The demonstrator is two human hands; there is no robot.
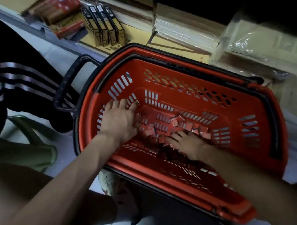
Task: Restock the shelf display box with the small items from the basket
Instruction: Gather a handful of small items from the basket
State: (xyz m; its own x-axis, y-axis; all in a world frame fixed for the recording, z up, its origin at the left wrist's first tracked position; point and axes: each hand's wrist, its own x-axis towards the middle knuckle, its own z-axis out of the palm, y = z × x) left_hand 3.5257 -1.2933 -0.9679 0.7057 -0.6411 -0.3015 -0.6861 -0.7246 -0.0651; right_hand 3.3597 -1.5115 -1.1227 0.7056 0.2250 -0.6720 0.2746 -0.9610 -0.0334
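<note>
Both hands were laid among small red packets on the floor of one red basket

The left hand [120, 122] was spread flat, fingers splayed, against the packets [174, 127] at the basket's left end; whether any were gripped could not be told. The right hand [188, 145] was pressed palm-down on the pile, fingers loosely open, its hold likewise unclear. The packets were too many and too blurred to be counted. The basket [256, 97] was set on the floor against a low shelf, where four dark upright boxes [103, 25] were stood beside a stack of red cartons [61, 12]; wrapped cardboard cases [258, 47] were seen further right
</note>
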